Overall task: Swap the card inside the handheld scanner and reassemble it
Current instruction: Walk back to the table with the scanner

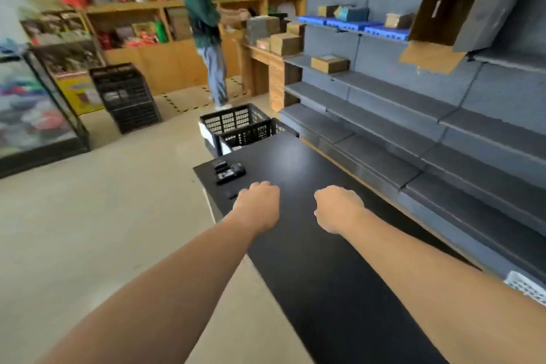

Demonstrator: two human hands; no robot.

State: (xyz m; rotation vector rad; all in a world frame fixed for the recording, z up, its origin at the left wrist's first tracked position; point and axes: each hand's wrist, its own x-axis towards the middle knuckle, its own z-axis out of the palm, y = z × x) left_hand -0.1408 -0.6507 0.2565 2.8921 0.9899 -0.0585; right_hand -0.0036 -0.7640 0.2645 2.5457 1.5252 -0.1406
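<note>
Head view over a black worktop, taken as the landmark. Far left of the worktop, a glass-fronted display case stands on the pale floor, with a stack of black crates beyond it and wooden shelving along the back wall. A second person stands before that shelving, well apart from the worktop. Just past the worktop's far end sit two black slatted crates. On the worktop's far left corner lies the handheld scanner, dark and blurred; whether it is opened cannot be told. A small dark piece lies just nearer than it, by the left edge. The left hand hovers over the worktop near the scanner, fingers curled under in a loose fist, holding nothing visible. The right hand hovers beside it, likewise clenched and seemingly empty; the two hands are apart. To the right of the worktop rise grey stepped shelves, bearing cardboard boxes, blue trays and one large open carton.
</note>
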